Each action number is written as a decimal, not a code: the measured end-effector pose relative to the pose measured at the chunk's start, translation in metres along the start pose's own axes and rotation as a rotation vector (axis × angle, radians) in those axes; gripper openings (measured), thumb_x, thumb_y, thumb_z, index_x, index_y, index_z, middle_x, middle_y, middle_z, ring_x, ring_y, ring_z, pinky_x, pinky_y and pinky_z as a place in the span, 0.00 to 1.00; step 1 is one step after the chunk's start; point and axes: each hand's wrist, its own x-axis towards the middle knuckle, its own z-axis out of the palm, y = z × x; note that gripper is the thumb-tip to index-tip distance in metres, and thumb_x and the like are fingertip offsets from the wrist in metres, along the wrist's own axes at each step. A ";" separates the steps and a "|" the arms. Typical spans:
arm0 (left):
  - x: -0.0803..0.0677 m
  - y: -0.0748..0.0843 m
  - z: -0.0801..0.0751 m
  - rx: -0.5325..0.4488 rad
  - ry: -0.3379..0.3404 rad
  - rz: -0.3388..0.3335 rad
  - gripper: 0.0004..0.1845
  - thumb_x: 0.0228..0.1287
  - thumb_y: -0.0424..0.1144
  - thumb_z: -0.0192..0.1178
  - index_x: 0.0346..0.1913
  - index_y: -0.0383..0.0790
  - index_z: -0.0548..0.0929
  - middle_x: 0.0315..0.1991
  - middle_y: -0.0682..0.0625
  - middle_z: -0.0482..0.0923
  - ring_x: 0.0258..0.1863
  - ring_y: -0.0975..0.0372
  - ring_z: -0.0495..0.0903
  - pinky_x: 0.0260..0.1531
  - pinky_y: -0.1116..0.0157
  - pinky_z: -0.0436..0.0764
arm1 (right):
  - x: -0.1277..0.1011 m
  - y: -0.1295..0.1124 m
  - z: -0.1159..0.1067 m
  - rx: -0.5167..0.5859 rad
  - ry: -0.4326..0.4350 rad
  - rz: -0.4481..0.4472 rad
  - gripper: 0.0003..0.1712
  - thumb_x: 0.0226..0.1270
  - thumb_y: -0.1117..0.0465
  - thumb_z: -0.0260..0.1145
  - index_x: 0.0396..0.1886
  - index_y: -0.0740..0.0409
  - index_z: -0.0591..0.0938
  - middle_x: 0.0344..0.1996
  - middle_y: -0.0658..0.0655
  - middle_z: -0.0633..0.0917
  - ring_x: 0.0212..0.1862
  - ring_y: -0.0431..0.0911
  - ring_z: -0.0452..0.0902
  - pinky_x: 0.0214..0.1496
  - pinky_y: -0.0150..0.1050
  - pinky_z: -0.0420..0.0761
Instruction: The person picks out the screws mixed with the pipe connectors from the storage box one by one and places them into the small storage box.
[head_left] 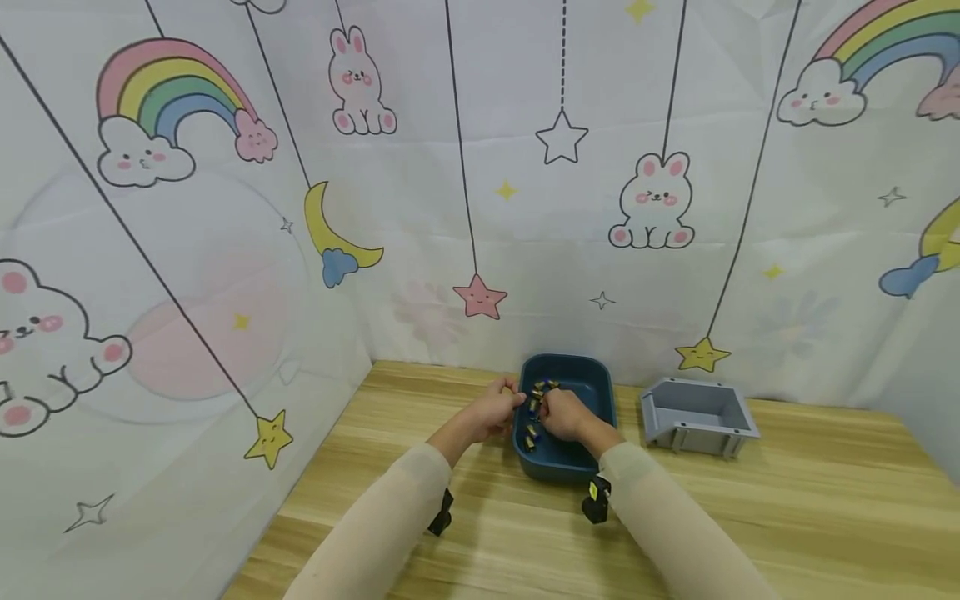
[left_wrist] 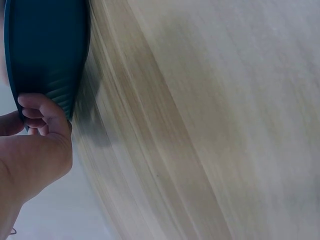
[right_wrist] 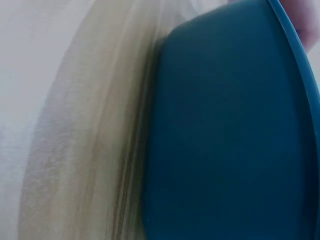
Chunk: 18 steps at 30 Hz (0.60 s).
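Note:
A dark blue plastic tub [head_left: 564, 473] stands on the table. Along its left side lie several small dark-and-gold cylinders [head_left: 531, 437] that look like batteries. My left hand [head_left: 491, 411] grips the tub's left rim; in the left wrist view its fingers [left_wrist: 47, 112] curl over the edge at a corner. Inside the tub, my right hand [head_left: 566, 414] reaches down among the cylinders with its fingers bent. Its fingertips are hidden, so whether it pinches one does not show. The right wrist view is mostly filled by the tub's outer wall [right_wrist: 230, 130].
To the right of the tub stands a grey open-front bin [head_left: 699, 417]. The wood-grain table [head_left: 517, 542] meets a white printed curtain [head_left: 420, 208] at the back and left. A black camera mount [head_left: 596, 500] hangs under the right wrist, close to the tub's front.

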 end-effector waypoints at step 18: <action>0.000 -0.001 0.000 0.031 0.002 0.011 0.04 0.86 0.39 0.49 0.50 0.46 0.64 0.20 0.53 0.62 0.19 0.60 0.66 0.24 0.61 0.68 | -0.024 -0.025 -0.022 -0.029 -0.003 -0.051 0.14 0.70 0.73 0.61 0.23 0.57 0.77 0.18 0.49 0.74 0.21 0.43 0.69 0.27 0.39 0.70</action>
